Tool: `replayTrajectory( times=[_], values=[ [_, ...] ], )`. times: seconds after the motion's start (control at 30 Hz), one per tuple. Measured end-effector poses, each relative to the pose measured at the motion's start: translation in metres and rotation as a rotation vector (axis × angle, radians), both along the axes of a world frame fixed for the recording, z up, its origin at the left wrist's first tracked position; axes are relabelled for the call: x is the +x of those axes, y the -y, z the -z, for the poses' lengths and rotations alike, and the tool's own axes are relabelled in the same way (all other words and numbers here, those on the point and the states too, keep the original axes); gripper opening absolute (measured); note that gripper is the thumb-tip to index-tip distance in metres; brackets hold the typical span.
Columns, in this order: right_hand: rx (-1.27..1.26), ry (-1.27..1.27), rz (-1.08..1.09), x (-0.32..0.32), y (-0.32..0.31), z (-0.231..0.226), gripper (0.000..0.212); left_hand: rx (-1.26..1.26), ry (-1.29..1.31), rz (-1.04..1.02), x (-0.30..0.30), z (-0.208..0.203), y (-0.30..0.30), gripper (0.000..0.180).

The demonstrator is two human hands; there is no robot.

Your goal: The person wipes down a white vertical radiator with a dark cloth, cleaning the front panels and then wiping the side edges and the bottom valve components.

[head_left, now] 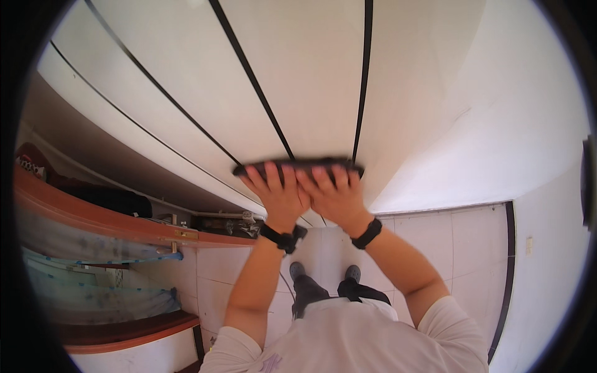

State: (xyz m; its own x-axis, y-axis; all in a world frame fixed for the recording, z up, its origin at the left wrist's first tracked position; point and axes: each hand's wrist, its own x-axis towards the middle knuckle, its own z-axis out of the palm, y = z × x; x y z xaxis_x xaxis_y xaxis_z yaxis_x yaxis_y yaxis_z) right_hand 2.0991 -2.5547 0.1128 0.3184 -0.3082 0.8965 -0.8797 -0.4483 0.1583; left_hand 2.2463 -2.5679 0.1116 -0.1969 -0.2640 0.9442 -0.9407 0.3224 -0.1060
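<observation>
My left hand and my right hand are side by side, thumbs close together, on a long dark folded cloth. Both hands hold it against a tall pale panel with black vertical stripes. Fingers reach up over the cloth's face, and its edges look smeared by motion. What lies beneath the palms is hidden. A black band circles my right wrist, and another black band with a small dark block is on my left wrist.
On the left stands a reddish-brown wooden cabinet with bluish translucent sheets below its top and dark items on it. White walls rise on the right, with a dark skirting strip. My feet, in grey clogs, stand on pale floor tiles.
</observation>
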Motion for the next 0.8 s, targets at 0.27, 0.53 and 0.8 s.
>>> replayTrajectory(
  times=[0.27, 0.53, 0.8],
  values=[
    [0.390, -0.106, -0.109, -0.001, -0.047, 0.152, 0.046, 0.610, 0.220, -0.171, 0.032, 0.225, -0.055, 0.055],
    [0.089, 0.076, -0.145, 0.017, 0.001, -0.013, 0.043, 0.014, -0.063, -0.022, 0.019, 0.003, 0.011, 0.068],
    [-0.405, 0.106, -0.380, 0.042, 0.053, -0.330, 0.049, -0.396, 0.086, 0.000, 0.058, -0.333, 0.055, 0.055]
  ],
)
